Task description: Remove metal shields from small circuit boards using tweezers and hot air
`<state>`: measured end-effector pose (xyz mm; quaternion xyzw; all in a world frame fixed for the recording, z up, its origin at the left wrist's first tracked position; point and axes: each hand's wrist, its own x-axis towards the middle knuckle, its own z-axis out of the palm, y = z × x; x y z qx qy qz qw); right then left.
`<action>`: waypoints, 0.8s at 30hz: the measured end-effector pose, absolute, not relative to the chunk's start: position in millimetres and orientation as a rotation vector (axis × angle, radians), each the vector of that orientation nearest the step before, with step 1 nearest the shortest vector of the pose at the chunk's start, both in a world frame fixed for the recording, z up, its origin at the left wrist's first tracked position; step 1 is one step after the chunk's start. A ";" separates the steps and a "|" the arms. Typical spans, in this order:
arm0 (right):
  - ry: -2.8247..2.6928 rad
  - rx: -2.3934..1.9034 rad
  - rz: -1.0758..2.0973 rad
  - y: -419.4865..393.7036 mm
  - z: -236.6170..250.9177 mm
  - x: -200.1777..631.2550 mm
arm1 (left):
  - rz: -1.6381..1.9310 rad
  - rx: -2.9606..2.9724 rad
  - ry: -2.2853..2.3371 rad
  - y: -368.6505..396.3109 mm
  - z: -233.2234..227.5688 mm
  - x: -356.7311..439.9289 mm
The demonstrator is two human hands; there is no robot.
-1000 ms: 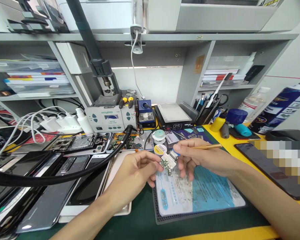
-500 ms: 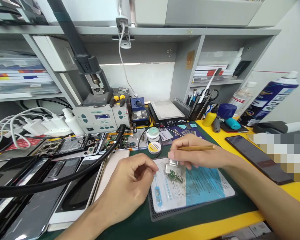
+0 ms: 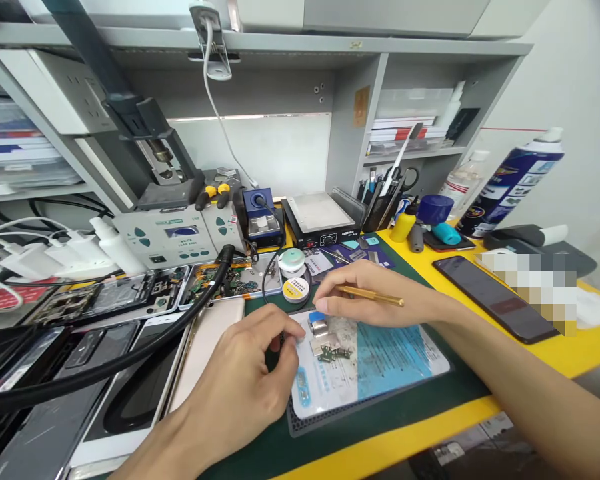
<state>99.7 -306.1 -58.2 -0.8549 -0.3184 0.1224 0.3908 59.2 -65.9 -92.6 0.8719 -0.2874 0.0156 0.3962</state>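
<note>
Pinched between thumb and forefinger of the right hand (image 3: 365, 293) was a slim brass-coloured tool (image 3: 375, 295), its long axis lying almost level and running off to the person's right, with the working end hidden under the fingertips. That hand hovered just above the far edge of the blue and white work mat (image 3: 380, 360), which lay on the green bench cover (image 3: 260, 440).

Directly below and a touch toward the person from the pinch sat a small metal part with a blue tab (image 3: 318, 324), and just nearer again lay a little green circuit board (image 3: 333, 353), its long axis running across the mat, left to right. Both rested on the mat, close together; I could not tell whether they touched.

Curled loosely, the left hand (image 3: 253, 373) had its fingertips at the mat's left edge; whether they held anything I could not make out. Its fingertips were near the board, but the right hand stood nearer the metal part.

Behind the mat stood a round yellow-labelled tin (image 3: 296, 289) and a pale green tin (image 3: 293, 259). Opened phones (image 3: 130, 293) lay to the left, under a thick black hose (image 3: 130, 357), and a dark phone (image 3: 495, 297) lay on the yellow bench to the right.
</note>
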 end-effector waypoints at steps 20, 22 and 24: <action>-0.956 -2.145 0.380 -312.9 -60.3 101.5 | 0.011 2.247 -0.967 -66.3 -91.6 53.8; -0.962 -2.156 0.359 -312.7 -61.2 101.9 | 0.016 2.226 -1.002 -66.2 -90.5 53.7; -0.968 -2.158 0.336 -312.0 -61.7 101.9 | 0.003 2.215 -1.036 -66.1 -89.8 53.1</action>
